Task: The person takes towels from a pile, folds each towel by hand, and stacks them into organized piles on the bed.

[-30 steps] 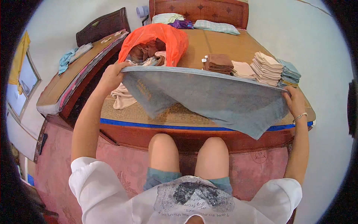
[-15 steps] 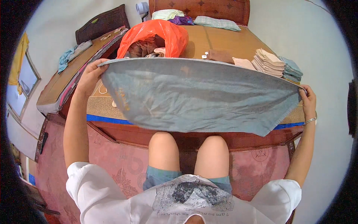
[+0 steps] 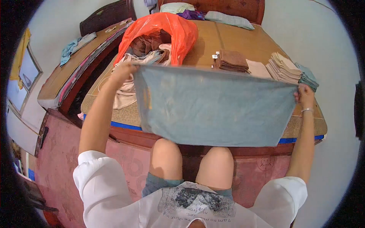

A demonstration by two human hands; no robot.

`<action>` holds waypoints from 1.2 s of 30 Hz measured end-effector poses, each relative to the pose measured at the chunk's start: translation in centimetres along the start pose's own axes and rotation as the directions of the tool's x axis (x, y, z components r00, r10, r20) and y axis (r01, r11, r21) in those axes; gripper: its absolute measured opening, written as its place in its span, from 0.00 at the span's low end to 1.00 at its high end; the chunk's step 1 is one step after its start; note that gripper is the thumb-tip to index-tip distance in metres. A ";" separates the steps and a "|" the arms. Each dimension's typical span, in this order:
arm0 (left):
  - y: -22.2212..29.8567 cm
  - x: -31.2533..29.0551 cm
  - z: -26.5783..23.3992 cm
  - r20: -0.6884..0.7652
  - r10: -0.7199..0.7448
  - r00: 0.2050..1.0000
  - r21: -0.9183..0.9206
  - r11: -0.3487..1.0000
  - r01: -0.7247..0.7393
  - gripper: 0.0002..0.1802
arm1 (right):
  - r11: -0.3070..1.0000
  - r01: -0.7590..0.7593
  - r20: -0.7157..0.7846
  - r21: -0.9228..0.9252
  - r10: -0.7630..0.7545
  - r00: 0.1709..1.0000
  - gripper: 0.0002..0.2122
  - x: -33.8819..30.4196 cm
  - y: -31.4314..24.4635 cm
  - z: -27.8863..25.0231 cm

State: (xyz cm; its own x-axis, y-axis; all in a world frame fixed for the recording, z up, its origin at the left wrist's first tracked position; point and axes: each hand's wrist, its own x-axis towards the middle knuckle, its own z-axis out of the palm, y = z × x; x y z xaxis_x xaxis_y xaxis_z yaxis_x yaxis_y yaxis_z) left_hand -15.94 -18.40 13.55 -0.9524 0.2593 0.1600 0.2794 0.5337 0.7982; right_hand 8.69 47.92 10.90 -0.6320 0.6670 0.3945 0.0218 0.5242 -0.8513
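A blue-grey towel [image 3: 213, 106] hangs stretched out in front of me, above my knees and the near edge of the bed. My left hand [image 3: 124, 72] is closed on its upper left corner, and my right hand [image 3: 305, 95] pinches the upper right corner. The towel's lower edge hangs loose, and a small yellow mark shows near its left side. Behind the left hand, loose pale and brown cloths [image 3: 125, 93] spill from a red plastic bag [image 3: 184, 36]. The towel hides part of the bed behind it.
On the bed [image 3: 243, 40] lie a folded brown stack [image 3: 232, 60], a cream stack [image 3: 283, 68] and a blue-green stack [image 3: 307, 78]. Pillows [image 3: 230, 20] rest at the headboard. A second, narrower bed [image 3: 72, 74] stands at left. The floor [image 3: 125, 159] is reddish.
My hands have come closer together, the left one moving right and the right one slightly left. The towel now hangs flatter and more rectangular, and the view has shifted a little.
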 end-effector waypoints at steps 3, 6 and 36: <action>3.2 1.1 -3.0 -0.097 0.179 0.979 -0.315 0.928 -0.201 0.16 | 0.979 0.067 -0.099 0.195 -0.048 0.994 0.08 1.8 -4.4 -3.9; 5.8 -1.9 -4.7 -0.220 0.200 0.955 -0.544 0.787 -0.291 0.14 | 0.920 0.144 -0.206 0.365 -0.071 0.976 0.12 -1.6 -8.3 -4.9; -12.8 -7.7 10.5 -0.241 0.145 0.960 0.215 0.972 -0.093 0.11 | 0.830 0.166 0.073 -0.533 -0.150 0.986 0.08 -12.8 11.6 7.4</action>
State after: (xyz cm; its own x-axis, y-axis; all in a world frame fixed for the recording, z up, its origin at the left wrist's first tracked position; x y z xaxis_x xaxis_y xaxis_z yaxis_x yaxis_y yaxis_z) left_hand -10.87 -18.80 -4.03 -0.9026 0.1322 0.4096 0.3864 0.6679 0.6360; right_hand 11.28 41.52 -6.62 -0.6830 0.5401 0.4918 0.3261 0.8279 -0.4563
